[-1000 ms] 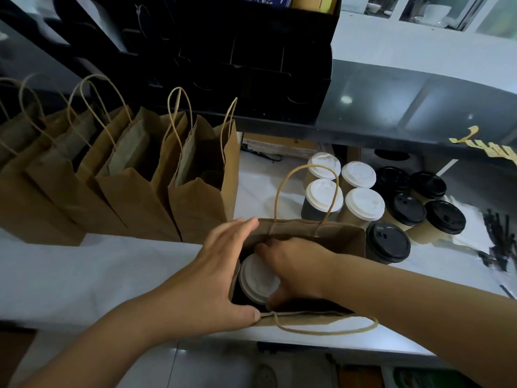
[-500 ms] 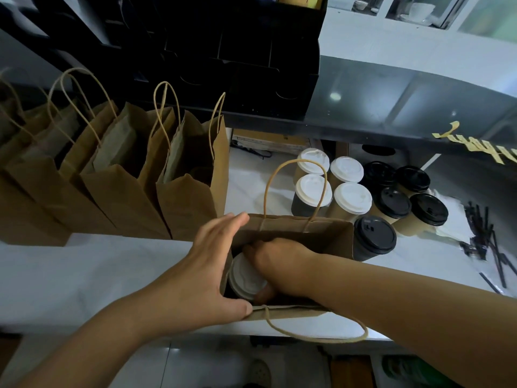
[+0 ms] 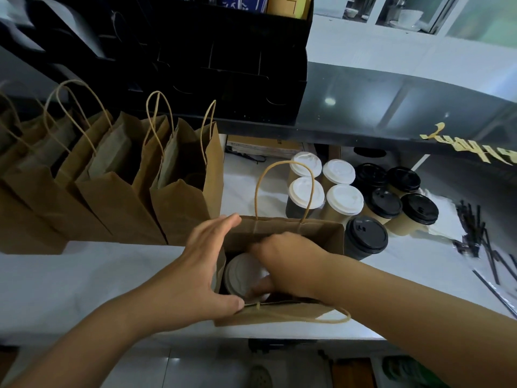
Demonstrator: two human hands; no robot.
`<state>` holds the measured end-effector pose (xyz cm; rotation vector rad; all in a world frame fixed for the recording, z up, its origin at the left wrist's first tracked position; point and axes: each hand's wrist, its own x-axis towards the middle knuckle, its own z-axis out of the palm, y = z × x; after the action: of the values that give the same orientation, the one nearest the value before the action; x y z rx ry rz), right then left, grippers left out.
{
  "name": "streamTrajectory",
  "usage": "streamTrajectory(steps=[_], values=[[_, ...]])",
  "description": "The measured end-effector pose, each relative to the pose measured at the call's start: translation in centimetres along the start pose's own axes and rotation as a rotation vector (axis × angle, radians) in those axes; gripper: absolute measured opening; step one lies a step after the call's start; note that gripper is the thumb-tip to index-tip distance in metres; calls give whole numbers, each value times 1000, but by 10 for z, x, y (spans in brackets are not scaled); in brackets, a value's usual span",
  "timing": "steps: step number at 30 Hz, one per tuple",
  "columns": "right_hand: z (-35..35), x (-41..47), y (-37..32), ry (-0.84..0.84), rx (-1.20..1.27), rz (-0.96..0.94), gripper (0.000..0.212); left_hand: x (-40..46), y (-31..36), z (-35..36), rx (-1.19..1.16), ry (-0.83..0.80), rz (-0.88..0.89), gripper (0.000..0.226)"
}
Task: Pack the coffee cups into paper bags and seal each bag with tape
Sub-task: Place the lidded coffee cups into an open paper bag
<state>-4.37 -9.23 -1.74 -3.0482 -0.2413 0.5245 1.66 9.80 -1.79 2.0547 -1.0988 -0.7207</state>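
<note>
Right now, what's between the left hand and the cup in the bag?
In the head view, only the bag's left paper wall separates the left hand from the white-lidded cup.

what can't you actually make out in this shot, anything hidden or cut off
Head view only:
- Right hand fingertips: hidden inside the open bag, so its hold on the white-lidded cup is unclear.
- Rest of the bag's inside: covered by the right forearm.
- Row of bags on the left: contents dark, the far ones cut by the edge.
- Black straws: blurred.
- No tape roll seen.

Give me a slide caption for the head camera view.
Right hand lowers a white-lidded cup into a paper bag.
</note>
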Motion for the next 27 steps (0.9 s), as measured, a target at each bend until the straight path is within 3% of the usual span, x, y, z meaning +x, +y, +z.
streamTrajectory(steps=[6, 9, 11, 14, 19, 23, 27], values=[[-32, -46, 24, 575, 256, 102, 33, 10, 2, 1, 16, -1, 6, 104], [-31, -62, 54, 864, 408, 318, 32, 16, 6, 2, 16, -7, 13, 103], [-22, -66, 80, 925, 472, 518, 21, 19, 8, 3, 24, -5, 17, 102], [4, -70, 123, 786, 465, 758, 14, 25, 12, 6, 32, -4, 24, 103], [45, -77, 154, 415, 386, 895, 53, 33, 17, 8, 26, -5, 35, 103], [58, -76, 159, 295, 437, 952, 81, 43, 20, 11, 23, 3, 30, 100], [60, -76, 161, 247, 493, 943, 85, 51, 21, 12, 24, 11, 28, 101]])
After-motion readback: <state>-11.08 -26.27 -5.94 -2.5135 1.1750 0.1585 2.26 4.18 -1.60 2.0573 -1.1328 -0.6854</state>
